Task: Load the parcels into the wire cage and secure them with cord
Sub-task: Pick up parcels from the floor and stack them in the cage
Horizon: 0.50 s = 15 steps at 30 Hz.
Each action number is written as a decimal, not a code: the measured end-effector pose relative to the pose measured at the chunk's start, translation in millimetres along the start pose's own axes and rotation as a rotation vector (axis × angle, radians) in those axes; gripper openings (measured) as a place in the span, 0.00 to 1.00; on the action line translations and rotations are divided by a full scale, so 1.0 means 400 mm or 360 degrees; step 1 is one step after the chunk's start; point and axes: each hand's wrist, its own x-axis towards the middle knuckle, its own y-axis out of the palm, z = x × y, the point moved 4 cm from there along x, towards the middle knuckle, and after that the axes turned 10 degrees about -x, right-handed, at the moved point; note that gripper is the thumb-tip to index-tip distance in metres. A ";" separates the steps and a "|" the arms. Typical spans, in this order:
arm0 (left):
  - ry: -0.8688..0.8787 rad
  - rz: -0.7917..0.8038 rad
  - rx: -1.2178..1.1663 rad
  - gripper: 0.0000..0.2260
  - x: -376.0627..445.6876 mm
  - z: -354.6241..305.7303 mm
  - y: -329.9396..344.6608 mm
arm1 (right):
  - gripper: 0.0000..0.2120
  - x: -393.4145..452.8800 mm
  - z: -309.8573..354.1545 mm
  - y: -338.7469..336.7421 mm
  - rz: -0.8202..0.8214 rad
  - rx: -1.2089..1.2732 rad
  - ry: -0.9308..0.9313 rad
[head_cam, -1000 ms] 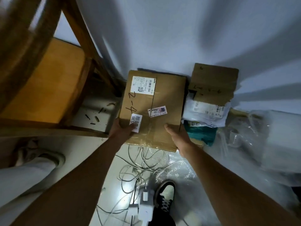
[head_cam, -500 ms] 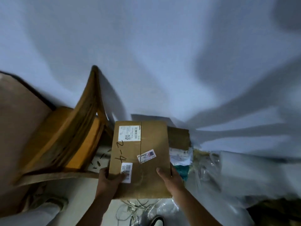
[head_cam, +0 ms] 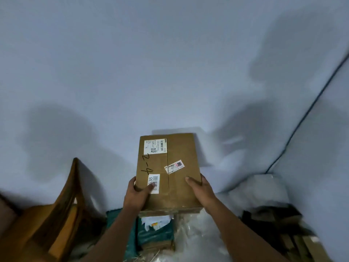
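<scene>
Two bare forearms are showing, with no sleeves reaching the wrists. The left hand and right hand are wearing no gloves, rings or watch. Short fingers are showing plain, unpainted nails.

Below my arms the floor is crowded. A wooden chair stands at its left edge, a teal parcel lies in the middle, crumpled clear plastic spreads beside it, and dark cardboard pieces sit toward the right edge.
</scene>
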 end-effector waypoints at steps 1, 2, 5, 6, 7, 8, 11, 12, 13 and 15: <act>0.0045 0.0052 0.0022 0.41 -0.033 -0.045 0.046 | 0.30 -0.037 0.023 -0.068 -0.0069 0.0014 -0.0018; 0.0089 0.0101 0.0049 0.41 -0.063 -0.084 0.092 | 0.31 -0.073 0.042 -0.135 -0.0134 0.0017 -0.0032; 0.0215 0.0289 0.0122 0.39 -0.145 -0.189 0.233 | 0.33 -0.181 0.079 -0.315 -0.0336 0.0038 -0.0048; 0.0259 0.0359 0.0154 0.38 -0.175 -0.214 0.287 | 0.34 -0.224 0.080 -0.375 -0.0412 0.0063 -0.0050; 0.0305 0.0426 0.0179 0.38 -0.205 -0.234 0.343 | 0.34 -0.269 0.073 -0.434 -0.0498 0.0078 -0.0047; 0.0344 0.0496 0.0204 0.38 -0.233 -0.246 0.394 | 0.35 -0.312 0.061 -0.483 -0.0585 0.0076 -0.0029; 0.0421 0.0792 0.0303 0.39 -0.360 -0.247 0.572 | 0.34 -0.479 -0.020 -0.642 -0.0888 0.0163 0.0086; 0.0433 0.0879 0.0323 0.41 -0.409 -0.234 0.629 | 0.33 -0.543 -0.055 -0.688 -0.0978 0.0199 0.0137; 0.0433 0.0955 0.0319 0.42 -0.455 -0.224 0.679 | 0.32 -0.600 -0.086 -0.731 -0.1049 0.0225 0.0180; 0.0418 0.1147 0.0338 0.42 -0.568 -0.185 0.790 | 0.33 -0.731 -0.170 -0.820 -0.1205 0.0282 0.0260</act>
